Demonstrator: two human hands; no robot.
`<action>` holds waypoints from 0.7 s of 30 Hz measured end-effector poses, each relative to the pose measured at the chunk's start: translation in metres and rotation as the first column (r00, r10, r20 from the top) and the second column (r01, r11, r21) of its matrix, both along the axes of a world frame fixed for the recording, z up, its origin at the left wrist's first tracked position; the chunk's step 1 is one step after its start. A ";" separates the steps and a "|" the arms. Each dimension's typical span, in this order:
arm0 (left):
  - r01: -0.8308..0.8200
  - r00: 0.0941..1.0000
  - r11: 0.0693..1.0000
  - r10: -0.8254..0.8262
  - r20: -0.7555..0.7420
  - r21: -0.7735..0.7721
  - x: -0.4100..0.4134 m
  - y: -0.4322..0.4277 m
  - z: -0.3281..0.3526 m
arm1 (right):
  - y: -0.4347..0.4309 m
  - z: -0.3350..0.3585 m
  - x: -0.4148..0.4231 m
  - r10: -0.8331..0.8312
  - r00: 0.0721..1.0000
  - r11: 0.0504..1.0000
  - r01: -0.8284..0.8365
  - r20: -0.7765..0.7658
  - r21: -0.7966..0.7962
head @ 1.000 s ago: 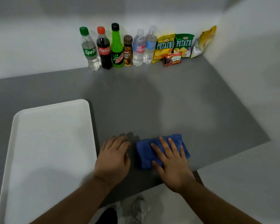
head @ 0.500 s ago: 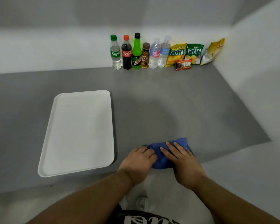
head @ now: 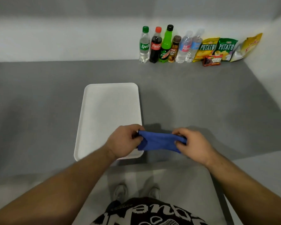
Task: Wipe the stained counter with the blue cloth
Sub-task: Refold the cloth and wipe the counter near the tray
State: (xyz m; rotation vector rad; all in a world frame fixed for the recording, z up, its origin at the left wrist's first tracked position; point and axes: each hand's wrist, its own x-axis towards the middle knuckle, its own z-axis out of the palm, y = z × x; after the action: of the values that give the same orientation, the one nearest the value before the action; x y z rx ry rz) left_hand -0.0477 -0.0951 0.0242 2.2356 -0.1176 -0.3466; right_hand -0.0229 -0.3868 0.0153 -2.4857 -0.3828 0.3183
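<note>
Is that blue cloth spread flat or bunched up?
Bunched up: the blue cloth is stretched between the left hand and right hand, each pinching one end.

The counter (head: pixel 193 98) is plain mid grey, and the tray (head: pixel 110 111) near its front edge is plain white. The cloth (head: pixel 161 142) is solid blue. Along the back edge, toward the right corner: a clear bottle (head: pixel 144 45) with green cap and green label, a dark cola bottle (head: pixel 156 45) with red cap and red label, a bright green bottle (head: pixel 166 44) with black cap, a brown bottle (head: pixel 173 49), two clear bottles (head: pixel 189 46) with pink and pale blue labels, a yellow bag (head: pixel 206 48), a green bag (head: pixel 225 48), a yellow and silver bag (head: pixel 248 46), a red packet (head: pixel 212 60). The shirt (head: pixel 149 213) is black with white print
</note>
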 end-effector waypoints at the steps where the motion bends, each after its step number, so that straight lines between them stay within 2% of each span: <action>1: -0.030 0.999 0.998 0.030 -0.018 -0.052 -0.002 0.018 0.003 | 0.016 0.003 0.002 -0.001 1.000 0.999 0.001 -0.012 0.042; 5: -0.107 0.993 0.987 0.112 0.035 -0.122 -0.013 0.085 0.008 | 0.074 0.013 0.008 0.028 0.999 0.992 -0.031 0.025 0.119; 9: -0.127 0.970 0.987 0.143 0.195 -0.094 -0.034 0.115 -0.002 | 0.108 0.011 -0.004 0.076 0.985 0.994 -0.087 0.154 0.065; 12: -0.054 0.949 0.998 0.041 0.313 0.034 -0.054 0.127 -0.023 | 0.119 -0.010 -0.029 0.138 0.972 0.990 -0.135 0.188 -0.030; 16: 0.158 0.951 0.948 -0.221 0.216 0.276 -0.076 0.135 -0.047 | 0.119 -0.037 -0.061 0.239 0.957 0.966 -0.216 0.167 -0.144; 18: 0.217 0.935 0.923 -0.290 0.202 0.319 -0.079 0.137 -0.051 | 0.120 -0.041 -0.069 0.215 0.960 0.970 -0.188 0.181 -0.155; 21: 0.211 0.913 0.924 -0.303 0.272 0.320 -0.076 0.138 -0.052 | 0.122 -0.038 -0.072 0.185 0.960 0.975 -0.151 0.212 -0.164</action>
State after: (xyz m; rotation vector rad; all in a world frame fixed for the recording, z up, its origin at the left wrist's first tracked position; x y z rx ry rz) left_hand -0.1239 0.0425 -0.0278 2.5544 -0.5761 -0.1458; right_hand -0.0953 -0.2644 -0.0226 -2.6481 -0.6908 0.1337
